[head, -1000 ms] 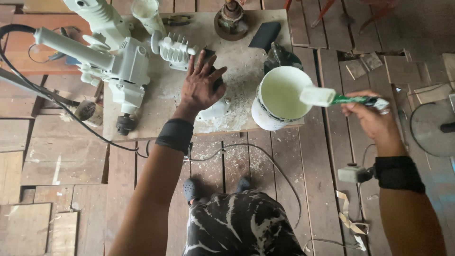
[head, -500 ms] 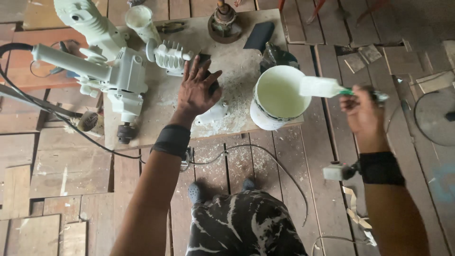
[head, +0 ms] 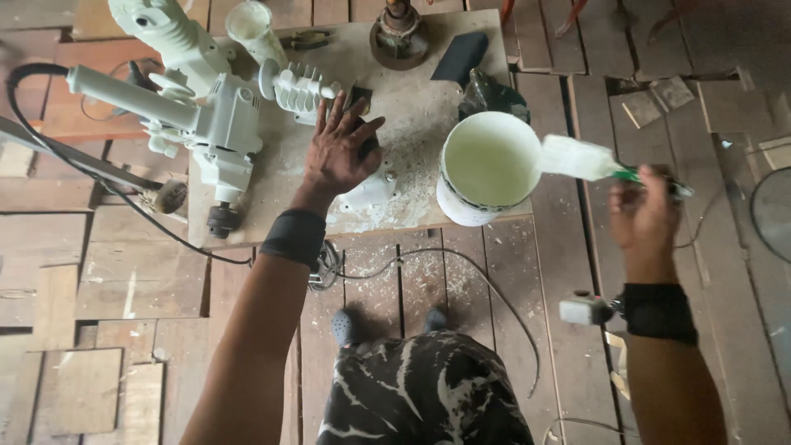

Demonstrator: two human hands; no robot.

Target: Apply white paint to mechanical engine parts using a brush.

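On the dusty wooden board (head: 412, 99), our left hand (head: 339, 152) lies flat, fingers spread; our right hand (head: 643, 216) grips a green-handled white-loaded brush (head: 587, 160) beside the white paint bucket (head: 486, 165), brushing comes next.

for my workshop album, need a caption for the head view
Left hand flat on dusty board; right hand holds white-coated brush at white pail.

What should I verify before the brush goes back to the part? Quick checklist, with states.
1. Brush gripped by right hand: ok.
2. Bristles loaded with white paint: ok.
3. Paint bucket fully on the board: not ok, it overhangs the front edge.
4. Left hand flat on the white part, holding it down: ok.
5. Black cable clear of the bucket: ok.
6. Paint level in the bucket: cannot tell.
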